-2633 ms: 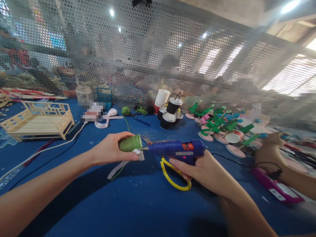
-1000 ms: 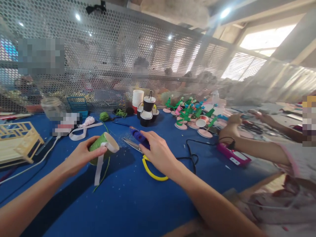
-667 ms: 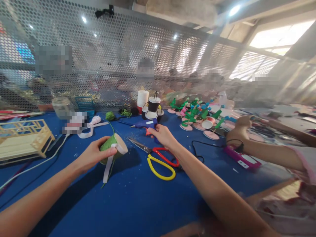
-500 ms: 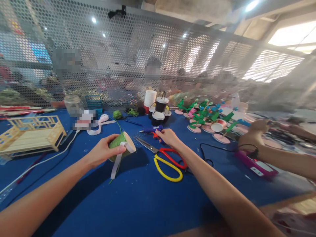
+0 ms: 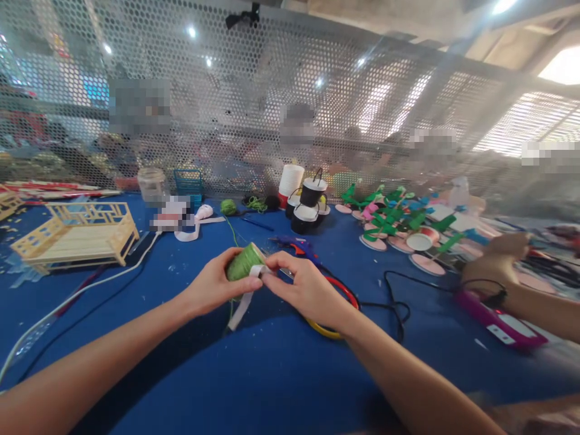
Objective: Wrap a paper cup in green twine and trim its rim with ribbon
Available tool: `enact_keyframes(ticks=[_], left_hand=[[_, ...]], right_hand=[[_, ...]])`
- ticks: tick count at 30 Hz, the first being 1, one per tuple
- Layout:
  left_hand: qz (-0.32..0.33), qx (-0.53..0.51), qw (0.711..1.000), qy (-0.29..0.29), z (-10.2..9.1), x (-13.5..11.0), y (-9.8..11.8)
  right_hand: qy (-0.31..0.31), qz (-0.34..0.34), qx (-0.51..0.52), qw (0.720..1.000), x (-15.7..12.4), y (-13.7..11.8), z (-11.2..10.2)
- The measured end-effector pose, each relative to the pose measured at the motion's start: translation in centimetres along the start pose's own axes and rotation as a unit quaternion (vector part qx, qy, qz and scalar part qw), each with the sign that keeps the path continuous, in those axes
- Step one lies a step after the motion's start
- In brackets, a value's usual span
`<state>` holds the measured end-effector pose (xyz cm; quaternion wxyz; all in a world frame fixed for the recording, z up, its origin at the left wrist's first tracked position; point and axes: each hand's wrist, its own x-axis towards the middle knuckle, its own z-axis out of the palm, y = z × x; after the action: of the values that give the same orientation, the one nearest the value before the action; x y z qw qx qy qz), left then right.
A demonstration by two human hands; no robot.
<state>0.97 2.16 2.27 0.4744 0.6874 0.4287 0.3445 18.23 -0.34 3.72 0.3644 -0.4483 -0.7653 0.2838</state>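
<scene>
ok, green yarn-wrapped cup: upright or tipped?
Tipped: the left hand holds the cup slanted, rim end toward the right hand, which is at the white strip.

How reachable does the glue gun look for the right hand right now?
Likely yes: the glue gun lies on the table just beyond the right hand, with nothing seen between. That hand is at the white ribbon on the green-wrapped cup, though.

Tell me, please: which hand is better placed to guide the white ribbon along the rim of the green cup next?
Probably the right hand: it is at the white ribbon near the rim and carries no tool, whereas the left hand is occupied with gripping the green cup.
</scene>
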Motion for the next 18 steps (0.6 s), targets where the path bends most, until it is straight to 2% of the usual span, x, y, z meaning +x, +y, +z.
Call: enact_keyframes(ticks=[3,6,8,11,14,18], left_hand=[[-0.042,-0.127,0.991,-0.012,0.4,-0.2,-0.2],[-0.122,-0.259,0.955,-0.071,0.7,-0.5,-0.1],[-0.154,-0.286,0.942,-0.087,0.8,-0.6,0.1],[-0.134,-0.211,0.967,-0.036,0.8,-0.5,0.5],[-0.059,-0.077,0.995,-0.004,0.3,-0.2,0.6],[0.038,0.076,0.996,0.029,-0.8,0.1,1.0]], right_hand=[[0.039,-0.01,-0.004,0.999,-0.2,0.4,-0.1],[0.102,-0.046,-0.034,0.993,-0.2,0.8,-0.5],[0.139,-0.076,-0.068,0.985,-0.1,1.2,-0.7],[0.155,-0.095,-0.134,0.974,0.1,1.8,-0.9],[0.132,-0.098,-0.167,0.972,0.1,2.2,-1.0],[0.09,-0.112,-0.148,0.978,-0.2,2.1,-1.1]])
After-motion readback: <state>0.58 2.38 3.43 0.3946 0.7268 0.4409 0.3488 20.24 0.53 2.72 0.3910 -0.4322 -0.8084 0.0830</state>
